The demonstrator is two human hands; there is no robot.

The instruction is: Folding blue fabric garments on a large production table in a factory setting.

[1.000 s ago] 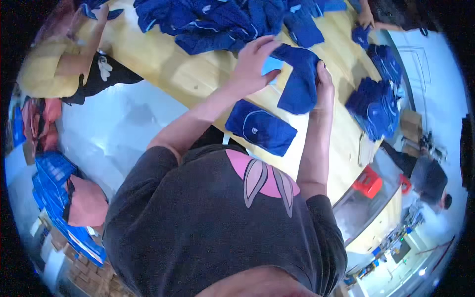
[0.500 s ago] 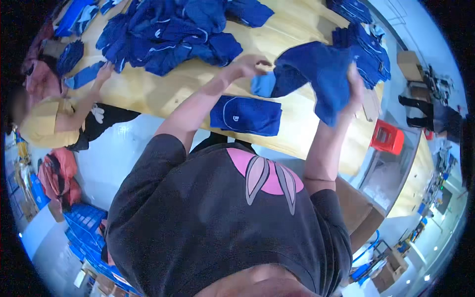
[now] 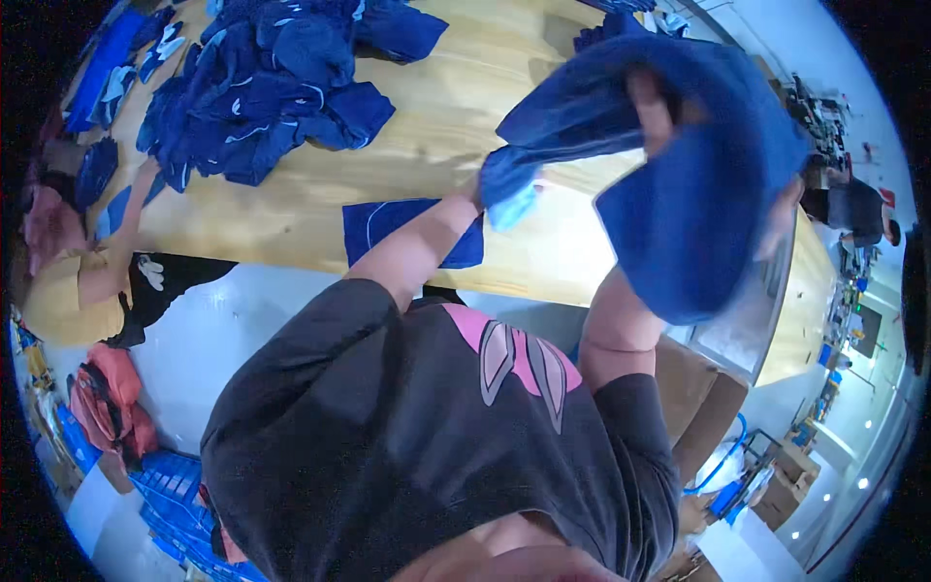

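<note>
A dark blue garment (image 3: 693, 218) hangs spread and blurred between my hands, raised above the right part of the table. My left hand (image 3: 477, 186) is closed on its narrow left end, beside a light blue patch of cloth (image 3: 514, 206). Most of my right hand (image 3: 778, 218) is hidden by the cloth; blurred skin shows at its right edge, and the hand holds the garment up. Through a gap in the fabric more skin shows. A folded dark blue garment (image 3: 364, 233) with a thin pale line lies at the table's near edge, partly behind my left forearm.
On the wooden table (image 3: 446, 107) a heap of dark blue garments (image 3: 276, 92) lies at the far left. More dark garments sit at the far right, partly covered. A person in yellow (image 3: 73, 296) reaches onto the table at left. A cardboard box (image 3: 698, 388) stands right of me.
The garment has swung up and spread, coming closer to me. My left hand, empty before, has taken hold of its left end. The view has shifted a little to the right.
</note>
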